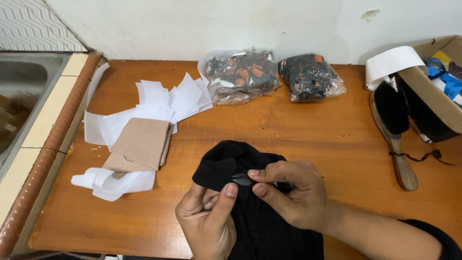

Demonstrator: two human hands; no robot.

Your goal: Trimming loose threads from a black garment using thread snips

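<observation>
A black garment (226,163) lies bunched on the wooden table (298,130) near its front edge. My left hand (209,219) grips the cloth from below, thumb pressed on top. My right hand (293,192) comes in from the right and pinches a small dark grey tag (242,179) against the fabric between thumb and forefinger. Both hands meet at the tag, at the middle of the garment.
White paper pieces (163,98) and a folded beige cloth (139,144) lie at the left. Two clear bags of small black and orange items (243,74) (310,77) rest by the wall. A wooden brush (395,130) and an open cardboard box (435,84) stand at the right. A metal sink (21,91) borders the far left.
</observation>
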